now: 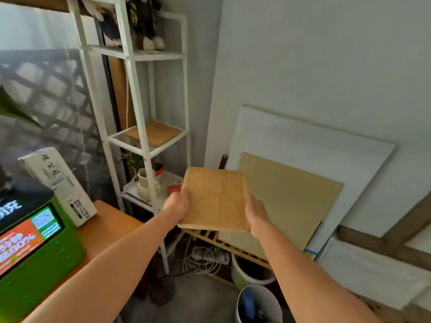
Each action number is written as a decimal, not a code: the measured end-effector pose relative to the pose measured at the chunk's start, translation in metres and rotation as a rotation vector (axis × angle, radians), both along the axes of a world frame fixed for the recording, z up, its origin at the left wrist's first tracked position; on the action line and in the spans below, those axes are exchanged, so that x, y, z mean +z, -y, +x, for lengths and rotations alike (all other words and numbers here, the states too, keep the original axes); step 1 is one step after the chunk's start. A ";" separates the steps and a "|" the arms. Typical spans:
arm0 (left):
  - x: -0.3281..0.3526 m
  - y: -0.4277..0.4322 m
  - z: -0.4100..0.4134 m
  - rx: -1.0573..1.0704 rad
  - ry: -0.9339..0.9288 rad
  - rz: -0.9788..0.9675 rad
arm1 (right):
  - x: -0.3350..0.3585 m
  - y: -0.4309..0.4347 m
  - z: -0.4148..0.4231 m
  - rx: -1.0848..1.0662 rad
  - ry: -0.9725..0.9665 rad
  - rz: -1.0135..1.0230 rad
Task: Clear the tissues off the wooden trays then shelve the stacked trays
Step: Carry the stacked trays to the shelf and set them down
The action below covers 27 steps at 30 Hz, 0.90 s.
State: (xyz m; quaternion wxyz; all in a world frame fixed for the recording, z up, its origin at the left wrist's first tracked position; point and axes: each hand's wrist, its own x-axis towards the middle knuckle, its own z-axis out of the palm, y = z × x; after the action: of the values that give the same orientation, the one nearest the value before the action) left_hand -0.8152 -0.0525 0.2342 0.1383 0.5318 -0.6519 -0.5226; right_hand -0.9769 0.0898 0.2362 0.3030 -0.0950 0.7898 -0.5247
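Observation:
I hold the stacked wooden trays (215, 198) in the air with both hands, flat side up, in front of a white metal shelf unit (137, 94). My left hand (176, 203) grips the trays' left edge and my right hand (256, 214) grips the right edge. No tissue lies on the top tray. Another wooden tray (155, 134) rests on the shelf's middle level, up and to the left of the trays I hold.
On the shelf's lower level stand a cream vase (145, 185) with a plant and a red item. At left, a wooden table (109, 231) carries a green box (39, 250) and a white package. White and tan boards (298, 183) lean against the right wall. Bins and cables are on the floor.

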 end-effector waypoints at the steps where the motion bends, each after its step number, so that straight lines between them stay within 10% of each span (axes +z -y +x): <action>1: 0.002 0.020 -0.013 0.009 -0.018 -0.001 | 0.002 0.021 -0.015 0.013 -0.004 0.002; 27: 0.030 0.341 -0.124 0.523 -0.067 -0.044 | 0.031 0.461 -0.175 0.582 -0.093 0.086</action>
State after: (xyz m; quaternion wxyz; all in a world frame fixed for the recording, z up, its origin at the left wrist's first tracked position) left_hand -0.9395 -0.3932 0.2640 0.3015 0.6614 -0.4986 -0.4723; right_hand -1.1517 -0.3714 0.2675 0.4081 -0.3284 0.7639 -0.3768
